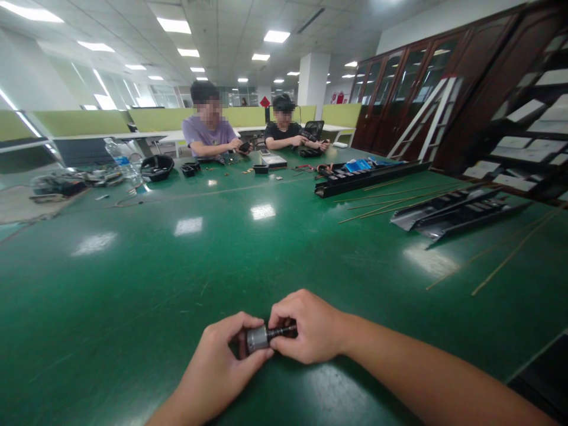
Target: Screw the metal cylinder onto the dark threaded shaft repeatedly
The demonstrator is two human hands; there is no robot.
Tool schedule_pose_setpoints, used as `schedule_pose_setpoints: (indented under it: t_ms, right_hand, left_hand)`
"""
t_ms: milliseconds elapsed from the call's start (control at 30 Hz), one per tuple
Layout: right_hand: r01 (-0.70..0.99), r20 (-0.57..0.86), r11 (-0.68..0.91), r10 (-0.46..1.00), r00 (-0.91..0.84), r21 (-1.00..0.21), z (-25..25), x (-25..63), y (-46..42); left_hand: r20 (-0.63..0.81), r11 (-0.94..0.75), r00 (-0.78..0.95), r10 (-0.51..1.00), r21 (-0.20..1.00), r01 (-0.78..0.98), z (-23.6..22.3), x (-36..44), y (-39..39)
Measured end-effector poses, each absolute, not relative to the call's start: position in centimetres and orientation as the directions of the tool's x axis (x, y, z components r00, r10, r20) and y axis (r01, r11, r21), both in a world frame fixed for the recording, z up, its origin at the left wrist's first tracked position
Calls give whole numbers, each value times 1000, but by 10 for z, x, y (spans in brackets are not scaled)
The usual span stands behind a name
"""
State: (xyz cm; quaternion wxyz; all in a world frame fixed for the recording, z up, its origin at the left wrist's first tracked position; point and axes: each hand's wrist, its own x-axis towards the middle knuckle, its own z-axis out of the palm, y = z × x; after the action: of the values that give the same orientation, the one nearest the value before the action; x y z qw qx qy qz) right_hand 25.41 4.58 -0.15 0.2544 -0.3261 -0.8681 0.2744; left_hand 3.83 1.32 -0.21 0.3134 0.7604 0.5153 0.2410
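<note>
Both my hands meet low in the middle of the view, over the green table [186, 278]. My left hand [222, 361] pinches the silver-grey end of a small cylindrical metal part [258, 338]. My right hand [308, 328] is curled round the part's darker, ribbed end. The part lies roughly level between the two hands, just above the table top. Most of the dark end is hidden inside my right fingers.
Two people sit at the far end with small parts before them. Black trays [457, 214] and a long black rail [368, 177] lie at right, with thin wooden sticks [510, 254] beside them. A water bottle [120, 158] and a black bowl [157, 167] stand far left.
</note>
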Motion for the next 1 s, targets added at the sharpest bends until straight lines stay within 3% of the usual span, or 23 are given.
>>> schedule_pose_setpoints:
  t_ms: [500,1000]
  right_hand:
    - [433,301,678,686,-662,-594,-3,253,44]
    - [451,308,697,678,-667,-558,-1,255,44]
  left_hand:
    - [6,-236,334,943,721,652,1,40,12]
    - [95,-305,345,934,717,627,-6,37,12]
